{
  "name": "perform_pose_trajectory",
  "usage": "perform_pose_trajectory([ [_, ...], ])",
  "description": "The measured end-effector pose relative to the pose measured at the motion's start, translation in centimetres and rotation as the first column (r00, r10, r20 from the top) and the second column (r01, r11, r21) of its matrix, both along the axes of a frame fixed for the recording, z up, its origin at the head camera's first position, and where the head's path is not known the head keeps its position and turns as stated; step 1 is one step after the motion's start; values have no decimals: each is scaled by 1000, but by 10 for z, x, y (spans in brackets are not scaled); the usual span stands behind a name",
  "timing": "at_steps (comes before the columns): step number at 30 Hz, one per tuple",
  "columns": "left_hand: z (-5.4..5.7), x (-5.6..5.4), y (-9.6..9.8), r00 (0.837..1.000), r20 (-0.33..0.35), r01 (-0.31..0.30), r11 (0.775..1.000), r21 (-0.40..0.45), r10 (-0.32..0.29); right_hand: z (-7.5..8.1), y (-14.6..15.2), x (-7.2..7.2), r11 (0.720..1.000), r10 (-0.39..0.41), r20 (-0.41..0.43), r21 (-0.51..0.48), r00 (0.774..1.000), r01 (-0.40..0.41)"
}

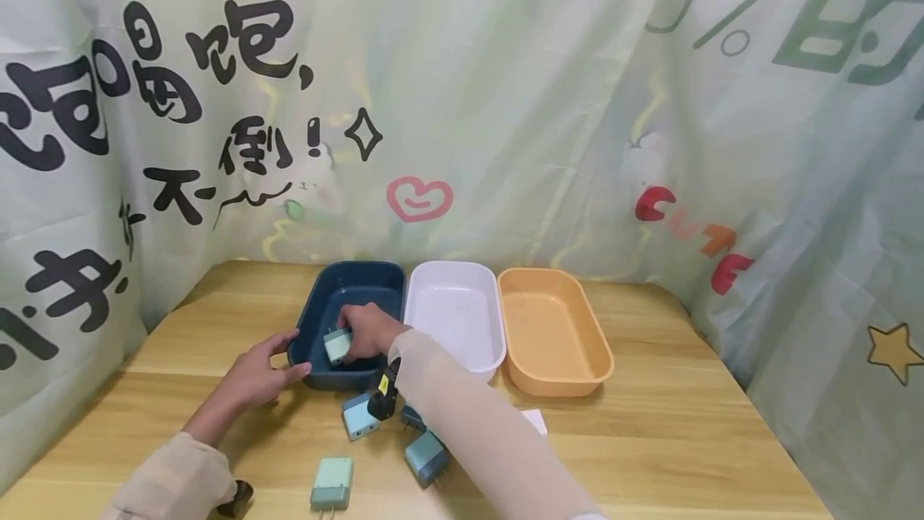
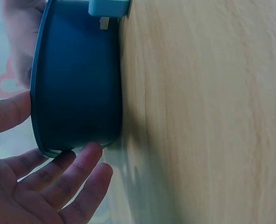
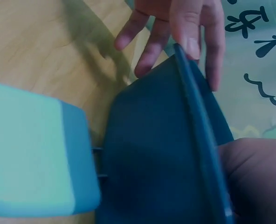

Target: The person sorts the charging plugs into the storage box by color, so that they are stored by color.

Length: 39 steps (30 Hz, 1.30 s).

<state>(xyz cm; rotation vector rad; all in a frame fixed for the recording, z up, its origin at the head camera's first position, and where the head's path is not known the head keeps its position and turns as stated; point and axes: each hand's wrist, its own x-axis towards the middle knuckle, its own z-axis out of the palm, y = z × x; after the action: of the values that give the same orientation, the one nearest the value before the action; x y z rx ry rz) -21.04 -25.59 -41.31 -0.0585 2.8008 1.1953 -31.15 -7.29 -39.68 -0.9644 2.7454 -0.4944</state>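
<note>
Hanging behind the bench is a pale printed cloth, which comes down to the back edge and around both back corners. The bench has a wood-grain top. Along its back edge stand three trays, side by side: the orange tray toward the right back corner, the white tray in the middle, and the navy tray toward the left back corner. My left grip is spread; its thumb touches the front rim of the navy tray, and its fingers lie against the outer left side, around the front left corner. My right grip is inside this same tray, pinching a mint charger near the tray's front wall; I cannot tell if this charger touches the tray floor. Between the navy tray and the front edge of the bench lie more chargers. A green charger is near the front edge, a two-tone charger is beside my right sleeve, and a light blue charger is just before the navy tray. A dark charger is partly hidden by my right arm, and so is a small white piece.
</note>
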Motion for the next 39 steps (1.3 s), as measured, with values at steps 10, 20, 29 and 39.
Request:
perform_pose_trajectory([
  [10,0,-1,1,1000,-18,12,1000,-26,-12,-7,-3,-1,999,13,27,40,1000,-14],
  [20,1,-1,0,1000,-8,9,1000,-8,-9,-11,-8,-1,999,-12,68,52,998,8],
  [29,0,-1,0,1000,-8,6,1000,-18,-6,-3,-2,1,999,24,46,34,999,-25],
  [39,3,-1,0,999,-41,21,998,-63,-24,13,19,1,987,119,8,-108,993,-117],
])
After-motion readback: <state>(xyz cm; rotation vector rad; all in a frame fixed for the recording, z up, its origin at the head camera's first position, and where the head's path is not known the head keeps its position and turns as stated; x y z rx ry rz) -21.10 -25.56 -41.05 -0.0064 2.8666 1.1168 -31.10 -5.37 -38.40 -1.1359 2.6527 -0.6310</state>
